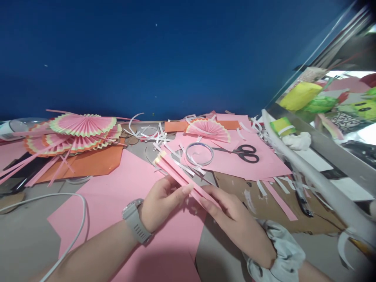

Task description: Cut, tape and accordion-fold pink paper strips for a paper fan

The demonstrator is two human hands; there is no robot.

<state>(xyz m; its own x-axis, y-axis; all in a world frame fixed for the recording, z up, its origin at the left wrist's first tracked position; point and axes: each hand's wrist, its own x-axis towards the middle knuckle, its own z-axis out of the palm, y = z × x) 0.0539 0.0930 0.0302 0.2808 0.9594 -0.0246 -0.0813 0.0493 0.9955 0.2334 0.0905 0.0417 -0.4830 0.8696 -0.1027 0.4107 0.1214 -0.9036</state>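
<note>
Even, bright light, soft shadows; edges bend and blur, corners darken.

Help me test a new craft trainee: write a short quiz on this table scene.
1. True or false: the scissors lie on pink paper.
2. Which wrist wears the watch? A left, B right.
3. Fill in: the left hand and right hand together hold a folded pink ____.
Key: 1 true; 2 A; 3 strip.
</note>
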